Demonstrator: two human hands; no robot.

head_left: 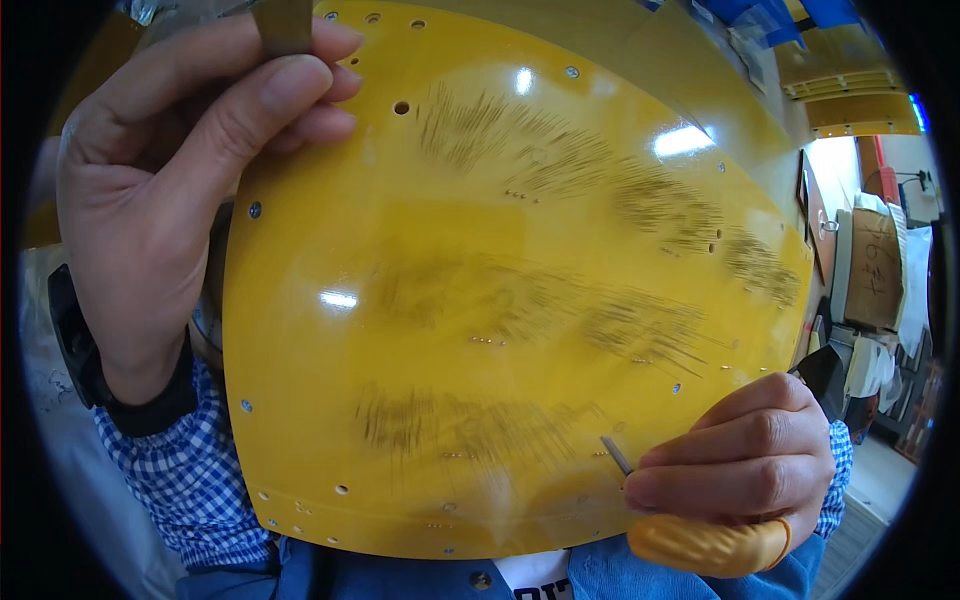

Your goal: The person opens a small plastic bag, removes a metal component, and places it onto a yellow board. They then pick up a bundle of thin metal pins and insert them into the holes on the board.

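Note:
In front of me lies a large yellow board (300, 260) with a curved far edge, screws and small holes. Clusters of fine dark strands (450, 290) spread over it in rough rows. At the upper left, my left hand (190, 150) is raised above the board's edge. Its thumb and fingers pinch a flat brownish strip (285, 25), cut off by the top of the picture. My right hand (740, 460), an orange finger cot (705, 545) on one finger, is closed at the lower right. From its fingertips sticks a thin grey metal tool (616, 456), its tip close to the board.
A cardboard box (873, 268) stands at the right beyond the board, among white papers or cloths. Blue and yellow containers (840, 75) sit at the far upper right. Clear plastic wrapping (755, 50) lies near them. Ceiling lights reflect on the glossy board.

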